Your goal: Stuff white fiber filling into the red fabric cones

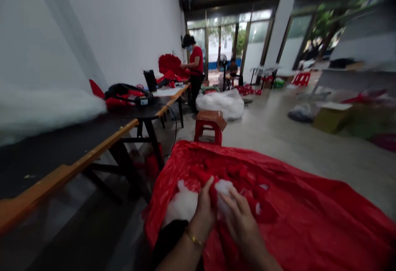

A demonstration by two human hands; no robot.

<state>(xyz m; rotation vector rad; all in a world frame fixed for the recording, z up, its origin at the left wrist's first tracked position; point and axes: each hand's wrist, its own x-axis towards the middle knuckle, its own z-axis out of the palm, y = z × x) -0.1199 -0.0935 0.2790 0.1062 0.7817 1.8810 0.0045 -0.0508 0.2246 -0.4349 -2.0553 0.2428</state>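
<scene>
My left hand (204, 207) is closed around a red fabric piece (213, 190), its thumb pointing up along it. A tuft of white fluffy stuffing (223, 186) sticks out at the top of that piece. Against the tuft, my right hand (243, 217) presses with bent fingers; blur softens their exact grip. Both hands are over a large red plastic sheet or bag (309, 221). More white stuffing (182, 207) lies to the left of my left wrist, and several red fabric pieces (238, 172) are heaped just beyond my hands.
A long dark table with a wooden edge (102, 145) runs along the left wall, with white stuffing (46, 112) on it. Ahead stand a red stool (208, 128) and a big white bag (221, 104). A person in red (196, 62) works at the far table. A box (332, 116) sits right.
</scene>
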